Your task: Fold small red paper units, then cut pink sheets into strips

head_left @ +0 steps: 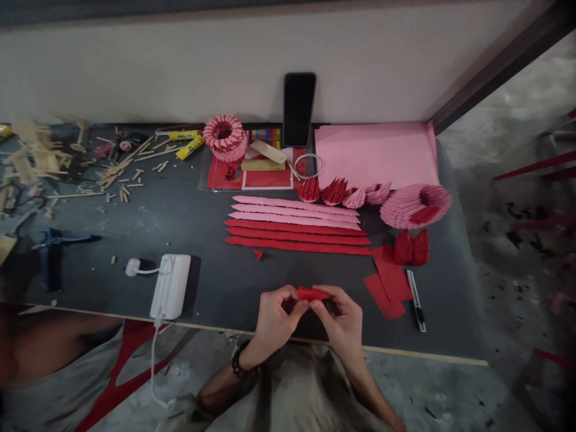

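Note:
Both hands meet over the near edge of the dark table point(211, 282). My left hand point(275, 318) and my right hand point(342, 318) pinch a small folded piece of red paper point(311, 293) between their fingertips. A beaded bracelet point(239, 362) is on my left wrist. Just beyond the hands lie long rows of joined red paper pieces point(297, 235) and pink ones point(292, 211). A single tiny red folded piece point(258, 255) lies in front of those rows.
Red paper squares point(389, 285) and a cutter knife point(416, 300) lie right of the hands. A white power bank point(171, 286) sits left. A pink paper bowl shape point(414, 205), pink sheet point(375, 155), upright phone point(299, 108), striped paper ring point(224, 137) and wood scraps point(112, 171) sit farther back.

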Motion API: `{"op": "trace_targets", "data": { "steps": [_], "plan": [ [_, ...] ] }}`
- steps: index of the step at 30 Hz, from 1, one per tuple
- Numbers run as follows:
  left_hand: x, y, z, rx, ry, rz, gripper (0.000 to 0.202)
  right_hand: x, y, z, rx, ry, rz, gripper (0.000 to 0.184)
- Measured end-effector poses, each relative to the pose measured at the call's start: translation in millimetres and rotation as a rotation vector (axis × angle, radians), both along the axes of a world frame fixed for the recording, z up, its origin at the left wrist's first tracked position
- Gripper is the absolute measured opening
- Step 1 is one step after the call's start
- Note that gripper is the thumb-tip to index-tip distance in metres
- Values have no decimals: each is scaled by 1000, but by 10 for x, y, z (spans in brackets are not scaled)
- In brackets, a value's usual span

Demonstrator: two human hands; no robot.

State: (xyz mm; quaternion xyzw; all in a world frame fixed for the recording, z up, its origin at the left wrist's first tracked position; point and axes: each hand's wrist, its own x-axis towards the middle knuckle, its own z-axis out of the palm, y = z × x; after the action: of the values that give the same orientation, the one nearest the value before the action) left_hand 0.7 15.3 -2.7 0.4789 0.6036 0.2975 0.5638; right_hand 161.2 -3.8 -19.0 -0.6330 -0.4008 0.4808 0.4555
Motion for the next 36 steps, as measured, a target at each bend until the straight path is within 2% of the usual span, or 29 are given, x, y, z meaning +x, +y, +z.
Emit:
{"op": "trace_targets", "data": {
  "steps": [4, 9, 11, 15, 22, 23, 25, 27, 30, 32, 34, 36],
  "plan": [
    [31, -32, 19, 124, 155, -23, 8, -49, -6, -34, 49, 23, -45, 23],
    [-13, -20, -26, 148, 188, -66, 13, -29, 4, -24, 208, -125, 79, 16],
    [-43, -14, -43, 168, 189, -100, 13, 0, 23, 2, 240, -163, 86, 9],
    [-63, -35, -55, 228, 156, -143, 13, 38, 57, 36, 190, -104, 94, 11],
    [-19, -111, -64, 390, 106, -130, 26, 58, 75, -13, 157, 17, 148, 18],
    [-25, -113, -66, 383, 64, -134, 27, 72, 84, -25, 161, 47, 159, 18],
    [-47, -102, -76, 254, -89, -140, 39, 111, 109, -43, 177, 79, 195, 20],
    [-79, -69, -106, 20, -321, -133, 57, 152, 135, -53, 185, 103, 262, 23],
    [-124, 1, -178, -277, -595, -113, 57, 173, 151, -66, 170, 160, 399, 24],
    [-135, 37, -220, -337, -649, -99, 56, 144, 136, -82, 157, 191, 398, 25],
    [-123, 52, -235, -311, -655, -46, 51, 90, 97, -101, 132, 207, 284, 38],
    [-86, 45, -218, -230, -611, 73, 42, 27, 40, -110, 98, 202, 170, 53]
  ]
}}
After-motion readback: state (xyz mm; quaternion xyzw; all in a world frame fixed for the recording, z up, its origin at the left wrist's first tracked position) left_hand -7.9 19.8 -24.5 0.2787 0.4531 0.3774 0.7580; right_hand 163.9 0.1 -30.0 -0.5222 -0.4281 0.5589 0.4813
